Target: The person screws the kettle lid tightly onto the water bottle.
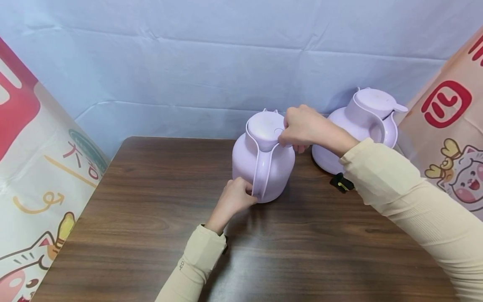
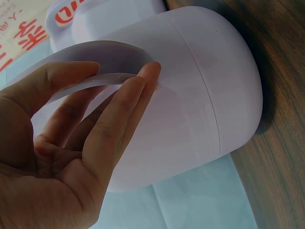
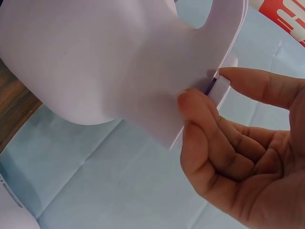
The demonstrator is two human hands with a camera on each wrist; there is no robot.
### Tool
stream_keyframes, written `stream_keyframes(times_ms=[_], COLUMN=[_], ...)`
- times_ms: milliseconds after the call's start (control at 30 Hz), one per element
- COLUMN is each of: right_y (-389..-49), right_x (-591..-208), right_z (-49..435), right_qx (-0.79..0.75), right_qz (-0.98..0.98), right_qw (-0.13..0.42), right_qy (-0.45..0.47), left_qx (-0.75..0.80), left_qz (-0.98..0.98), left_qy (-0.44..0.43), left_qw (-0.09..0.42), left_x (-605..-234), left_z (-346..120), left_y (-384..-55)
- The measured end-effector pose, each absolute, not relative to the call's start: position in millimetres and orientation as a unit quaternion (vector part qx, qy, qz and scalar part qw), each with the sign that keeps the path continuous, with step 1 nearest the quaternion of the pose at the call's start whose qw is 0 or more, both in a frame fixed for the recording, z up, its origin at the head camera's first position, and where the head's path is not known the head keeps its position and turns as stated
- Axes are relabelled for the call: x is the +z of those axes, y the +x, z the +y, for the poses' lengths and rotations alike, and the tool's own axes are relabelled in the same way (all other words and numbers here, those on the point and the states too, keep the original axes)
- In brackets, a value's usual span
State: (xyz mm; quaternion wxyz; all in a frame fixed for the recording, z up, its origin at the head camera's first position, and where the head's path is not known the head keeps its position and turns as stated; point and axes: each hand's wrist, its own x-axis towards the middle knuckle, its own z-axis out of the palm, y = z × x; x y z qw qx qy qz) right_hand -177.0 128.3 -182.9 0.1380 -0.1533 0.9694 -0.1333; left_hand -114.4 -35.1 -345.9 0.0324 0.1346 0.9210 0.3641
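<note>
A lavender thermos jug [image 1: 241, 157] stands upright on the wooden table, its handle [image 1: 262, 174] facing me. My left hand [image 1: 235, 195] grips the lower part of that handle. In the left wrist view the thumb and fingers of the left hand [image 2: 81, 124] curl about the handle strip [image 2: 90, 83]. At the top, my right hand [image 1: 303, 128] is at the right edge of the round lid [image 1: 264, 126]. Seen from the right wrist, the right hand [image 3: 243, 152] pinches the lid's edge [image 3: 220, 90] between thumb and fingers, and a thin dark gap shows beside it.
A second lavender jug [image 1: 332, 155] stands at the back right, partly behind my right forearm. The brown wooden table [image 1: 151, 209] reaches back to a pale blue cloth [image 1: 188, 63]. Printed panels with cartoon drawings [image 1: 456, 167] flank the table on both sides.
</note>
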Motion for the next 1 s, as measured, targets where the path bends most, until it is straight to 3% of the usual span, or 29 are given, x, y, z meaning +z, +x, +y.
stream_keyframes(times_ms=[1000], right_y=[-175.9], right_x=[-181.7], right_z=[115.4], right_qx=[-0.164], right_qz=[0.966], right_qw=[0.164], right_qy=[-0.112], left_qx=[0.359], left_qz=[0.922], left_qy=[0.14], left_qw=[0.029], left_x=[-344.1], left_z=[-34.5], left_y=[-114.4])
